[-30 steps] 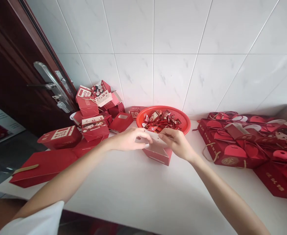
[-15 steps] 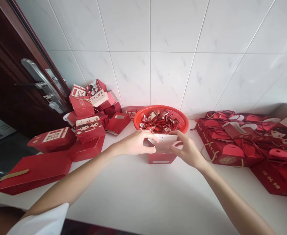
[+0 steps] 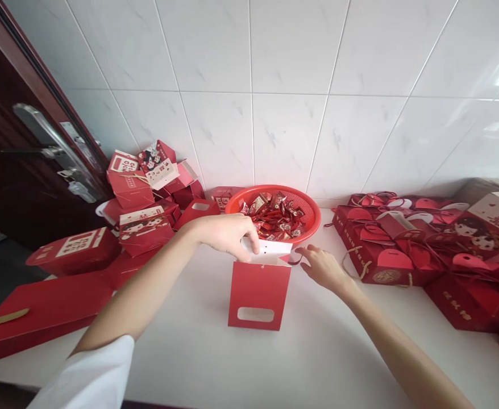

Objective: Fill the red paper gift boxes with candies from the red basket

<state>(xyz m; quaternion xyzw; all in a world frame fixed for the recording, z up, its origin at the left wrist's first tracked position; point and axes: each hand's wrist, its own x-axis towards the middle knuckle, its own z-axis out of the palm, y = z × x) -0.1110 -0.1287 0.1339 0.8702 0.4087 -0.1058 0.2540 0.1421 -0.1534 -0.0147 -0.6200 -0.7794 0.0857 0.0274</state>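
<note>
A red gift box (image 3: 258,289) of folded card, with an oblong cut-out low on its front, stands upright on the white table. Its top is open and shows a white inside. My left hand (image 3: 228,234) grips the box's upper left edge, thumb on the near side. Just off the upper right corner, my right hand (image 3: 323,268) has its fingers apart and holds nothing. A thin dark red ribbon (image 3: 294,262) at that corner lies close to its fingertips; whether they touch I cannot tell.
Behind the box is a red plastic basket (image 3: 316,218) of wrapped sweets (image 3: 275,216). Several red boxes (image 3: 145,227) are heaped on the left by the door (image 3: 28,170). On the right, rows of ribboned red boxes (image 3: 388,255) line the white table (image 3: 317,352). A tiled wall rises behind.
The gift box has come nearer, and its red front now shows in full. My right hand has let go of its top and moved slightly right. The left hand still grips it.
</note>
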